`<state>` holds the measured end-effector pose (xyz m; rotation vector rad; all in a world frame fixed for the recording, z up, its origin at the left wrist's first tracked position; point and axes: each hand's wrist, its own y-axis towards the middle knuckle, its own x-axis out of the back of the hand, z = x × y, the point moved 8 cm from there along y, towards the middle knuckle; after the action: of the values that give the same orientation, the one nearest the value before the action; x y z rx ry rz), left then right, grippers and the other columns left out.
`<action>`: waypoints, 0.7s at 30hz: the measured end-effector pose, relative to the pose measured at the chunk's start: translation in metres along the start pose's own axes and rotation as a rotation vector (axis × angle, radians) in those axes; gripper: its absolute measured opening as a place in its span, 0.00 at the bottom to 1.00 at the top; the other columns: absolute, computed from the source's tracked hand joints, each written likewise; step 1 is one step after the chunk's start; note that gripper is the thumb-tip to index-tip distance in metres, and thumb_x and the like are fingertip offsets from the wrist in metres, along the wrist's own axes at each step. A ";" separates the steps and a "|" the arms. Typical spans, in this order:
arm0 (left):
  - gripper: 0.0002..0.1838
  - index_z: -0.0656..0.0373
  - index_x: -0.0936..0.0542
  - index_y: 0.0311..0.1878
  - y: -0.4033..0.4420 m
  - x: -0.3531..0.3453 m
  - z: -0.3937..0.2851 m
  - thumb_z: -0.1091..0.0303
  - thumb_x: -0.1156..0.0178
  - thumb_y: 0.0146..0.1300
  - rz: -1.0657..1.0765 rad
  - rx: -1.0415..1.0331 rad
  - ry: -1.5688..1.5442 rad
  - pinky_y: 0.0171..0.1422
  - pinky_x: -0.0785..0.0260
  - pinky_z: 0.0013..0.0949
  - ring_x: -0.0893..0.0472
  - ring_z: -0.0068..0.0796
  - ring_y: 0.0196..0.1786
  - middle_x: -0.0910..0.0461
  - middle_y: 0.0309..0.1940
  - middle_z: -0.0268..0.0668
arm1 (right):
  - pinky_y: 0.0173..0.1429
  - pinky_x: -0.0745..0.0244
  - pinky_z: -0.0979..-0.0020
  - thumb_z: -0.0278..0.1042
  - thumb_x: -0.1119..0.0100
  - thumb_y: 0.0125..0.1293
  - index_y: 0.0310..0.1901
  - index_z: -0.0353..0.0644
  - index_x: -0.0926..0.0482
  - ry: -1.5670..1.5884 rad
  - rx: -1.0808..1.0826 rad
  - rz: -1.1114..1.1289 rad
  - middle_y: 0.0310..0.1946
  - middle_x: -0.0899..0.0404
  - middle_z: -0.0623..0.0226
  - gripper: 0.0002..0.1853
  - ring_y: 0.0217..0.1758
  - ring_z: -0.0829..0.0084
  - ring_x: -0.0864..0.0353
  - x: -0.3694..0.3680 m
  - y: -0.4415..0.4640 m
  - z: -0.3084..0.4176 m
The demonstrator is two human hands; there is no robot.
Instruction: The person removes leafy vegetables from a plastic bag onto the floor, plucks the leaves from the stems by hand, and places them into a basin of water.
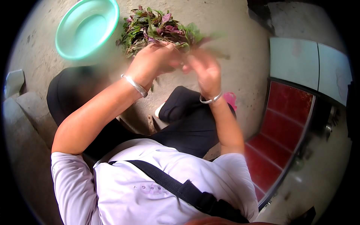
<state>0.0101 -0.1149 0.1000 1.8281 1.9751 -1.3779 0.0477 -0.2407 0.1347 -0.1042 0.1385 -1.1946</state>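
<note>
Greens (152, 30) form one heap beside one basin (90, 32).

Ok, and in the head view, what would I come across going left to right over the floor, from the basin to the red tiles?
Green basin, heap of green and purple leaves, pink item partly hidden by the forearm, red tiles.

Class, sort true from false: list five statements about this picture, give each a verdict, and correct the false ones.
1. The green basin is left of the heap of leafy stems in the picture. True.
2. Every leaf is plain green. False: some purple leaves show too.
3. Bangles show on both arms. True.
4. One hand dips into the basin. False: the left hand and right hand are both at the leafy stems.
5. A black strap crosses the pale shirt. True.
</note>
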 end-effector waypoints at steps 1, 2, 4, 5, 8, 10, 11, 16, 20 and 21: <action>0.11 0.58 0.27 0.45 0.000 0.000 0.000 0.67 0.49 0.61 -0.001 -0.002 0.001 0.38 0.29 0.24 0.23 0.22 0.34 0.24 0.38 0.33 | 0.30 0.30 0.80 0.26 0.46 0.59 0.40 0.35 0.28 0.010 0.001 -0.006 0.31 0.24 0.68 0.08 0.27 0.80 0.26 0.002 0.001 0.000; 0.11 0.58 0.27 0.45 -0.001 0.001 0.000 0.67 0.49 0.61 -0.002 -0.004 0.003 0.37 0.30 0.24 0.23 0.22 0.34 0.24 0.38 0.33 | 0.30 0.30 0.80 0.26 0.45 0.59 0.40 0.35 0.27 0.020 0.001 -0.012 0.31 0.24 0.68 0.08 0.27 0.80 0.26 0.003 0.001 0.001; 0.11 0.58 0.27 0.46 -0.002 0.001 -0.002 0.68 0.50 0.61 -0.003 -0.008 0.004 0.37 0.30 0.23 0.24 0.21 0.34 0.24 0.37 0.33 | 0.30 0.31 0.77 0.26 0.45 0.58 0.38 0.34 0.27 -0.027 0.015 -0.020 0.29 0.24 0.66 0.07 0.26 0.78 0.26 0.002 0.000 0.005; 0.11 0.58 0.27 0.46 -0.002 0.000 -0.002 0.69 0.50 0.60 -0.003 -0.009 0.012 0.37 0.31 0.23 0.25 0.20 0.33 0.24 0.37 0.33 | 0.30 0.32 0.76 0.26 0.45 0.58 0.37 0.34 0.26 -0.051 0.022 -0.023 0.28 0.25 0.66 0.07 0.25 0.76 0.27 0.001 0.000 0.007; 0.12 0.58 0.27 0.47 -0.002 0.000 -0.002 0.70 0.50 0.59 -0.003 -0.008 0.005 0.35 0.33 0.22 0.27 0.18 0.31 0.24 0.36 0.32 | 0.29 0.33 0.77 0.26 0.44 0.57 0.34 0.35 0.26 -0.080 -0.017 -0.056 0.26 0.25 0.68 0.05 0.24 0.78 0.28 0.001 0.000 0.005; 0.13 0.58 0.26 0.47 0.000 0.001 0.000 0.71 0.50 0.59 -0.001 -0.001 -0.041 0.34 0.35 0.22 0.29 0.18 0.29 0.24 0.35 0.31 | 0.28 0.33 0.81 0.26 0.44 0.58 0.36 0.36 0.27 -0.098 -0.008 -0.031 0.28 0.25 0.71 0.06 0.25 0.82 0.28 0.000 0.001 0.004; 0.13 0.58 0.27 0.48 0.000 0.001 0.000 0.71 0.50 0.59 0.000 -0.005 -0.028 0.34 0.35 0.21 0.29 0.17 0.29 0.24 0.35 0.31 | 0.28 0.33 0.83 0.26 0.44 0.58 0.37 0.37 0.27 -0.108 -0.003 -0.019 0.29 0.24 0.72 0.06 0.25 0.84 0.28 0.000 0.001 0.002; 0.11 0.60 0.27 0.46 0.001 -0.003 0.002 0.72 0.48 0.59 0.047 -0.021 0.069 0.33 0.35 0.21 0.28 0.17 0.29 0.25 0.33 0.31 | 0.26 0.33 0.84 0.26 0.42 0.56 0.34 0.36 0.28 -0.279 0.025 -0.029 0.28 0.26 0.71 0.06 0.25 0.86 0.29 0.000 0.000 -0.004; 0.07 0.59 0.26 0.40 0.000 -0.007 0.008 0.71 0.46 0.58 0.023 0.021 0.077 0.32 0.35 0.21 0.28 0.16 0.28 0.25 0.30 0.30 | 0.26 0.33 0.84 0.23 0.42 0.54 0.31 0.36 0.29 -0.460 0.225 -0.005 0.25 0.28 0.71 0.06 0.23 0.87 0.29 -0.014 0.000 0.014; 0.06 0.59 0.26 0.38 0.001 -0.005 0.011 0.71 0.45 0.58 0.012 0.020 0.087 0.32 0.35 0.21 0.28 0.16 0.28 0.25 0.30 0.29 | 0.26 0.33 0.84 0.21 0.43 0.54 0.30 0.35 0.30 -0.439 0.192 0.012 0.23 0.29 0.72 0.05 0.23 0.88 0.28 -0.013 0.001 0.006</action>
<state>0.0072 -0.1257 0.0965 1.9369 1.9945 -1.3421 0.0454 -0.2284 0.1416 -0.1941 -0.3595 -1.1411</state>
